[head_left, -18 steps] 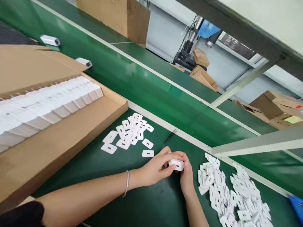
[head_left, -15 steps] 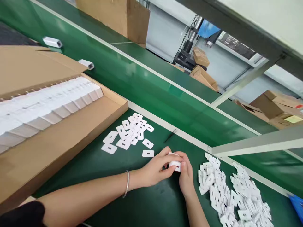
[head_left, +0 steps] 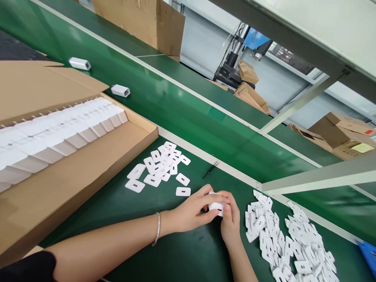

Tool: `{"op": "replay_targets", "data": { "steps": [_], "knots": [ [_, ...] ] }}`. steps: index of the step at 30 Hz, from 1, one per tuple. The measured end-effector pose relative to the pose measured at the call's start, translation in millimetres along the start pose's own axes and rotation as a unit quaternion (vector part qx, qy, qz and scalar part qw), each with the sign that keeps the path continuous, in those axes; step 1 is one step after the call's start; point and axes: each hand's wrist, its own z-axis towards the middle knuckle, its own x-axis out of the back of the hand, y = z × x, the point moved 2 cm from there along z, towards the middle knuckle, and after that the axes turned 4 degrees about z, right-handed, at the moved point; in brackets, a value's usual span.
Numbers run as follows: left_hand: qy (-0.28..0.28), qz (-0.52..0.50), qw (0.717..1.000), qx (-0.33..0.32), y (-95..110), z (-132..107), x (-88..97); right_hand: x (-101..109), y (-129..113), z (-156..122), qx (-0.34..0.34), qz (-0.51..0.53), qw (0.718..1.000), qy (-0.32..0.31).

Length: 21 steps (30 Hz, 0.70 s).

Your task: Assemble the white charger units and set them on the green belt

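Between my two hands, just above the green tabletop, is a small white plastic housing [head_left: 216, 208] with a dark slot in its near face. My left hand [head_left: 192, 209] grips it from the left, thumb and fingers bent around it. From the right, my right hand [head_left: 230, 221] closes on the same piece, its thumb against the near side. The fingers cover much of the housing. Loose white slotted plates [head_left: 158, 168] lie to the left of my hands. Dark tweezers [head_left: 210, 170] rest beyond them, near the white rail.
A cardboard box [head_left: 96, 166] with rows of white pieces stands at left. Two white housings [head_left: 120, 91] sit on the green belt [head_left: 176, 111] behind it. Heaps of small white parts [head_left: 268, 227] lie at right. A metal post [head_left: 320, 175] slants across the right side.
The two white housings on the belt have moved right and slightly nearer. Both hands stay around the held housing, which is tilted a little differently. The view has shifted slightly.
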Motion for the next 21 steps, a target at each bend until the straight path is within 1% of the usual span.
{"op": "replay_targets", "data": {
  "steps": [3, 6, 10, 12, 13, 14, 15, 17, 18, 20, 21],
  "knots": [
    [0.007, -0.012, 1.0, -0.007, 2, 0, 0.4, 0, 1, -1, -0.015, -0.002, 1.0, -0.021],
    [0.027, -0.041, 0.999, 0.016, 0, 1, 0.0, 2, 2, 1, -0.007, -0.038, 0.999, -0.013],
    [0.084, -0.098, 0.988, 0.081, -7, 1, -0.8, 5, 2, 4, 0.014, -0.118, 0.993, 0.02],
    [0.121, -0.089, 0.984, 0.098, -8, 2, 0.5, 7, 1, 4, 0.032, -0.193, 0.98, 0.031],
    [0.139, -0.075, 0.982, 0.1, -8, 2, 1.5, 9, 1, 4, 0.04, -0.246, 0.967, 0.048],
    [0.155, -0.064, 0.981, 0.103, -8, 2, 2.5, 12, 1, 4, 0.044, -0.306, 0.948, 0.075],
    [0.168, -0.06, 0.978, 0.108, -9, 2, 3.2, 16, 1, 5, 0.045, -0.368, 0.922, 0.11],
    [0.179, -0.08, 0.972, 0.126, -11, 2, 2.8, 27, 4, 7, 0.036, -0.481, 0.857, 0.181],
    [0.18, -0.103, 0.969, 0.135, -13, 3, 1.6, 33, 6, 9, 0.027, -0.528, 0.824, 0.206],
    [0.183, -0.159, 0.959, 0.148, -17, 4, -1.5, 47, 11, 11, -0.01, -0.596, 0.77, 0.229],
    [0.187, -0.188, 0.952, 0.153, -18, 5, -2.9, 55, 14, 12, -0.04, -0.617, 0.751, 0.234]
  ]
}}
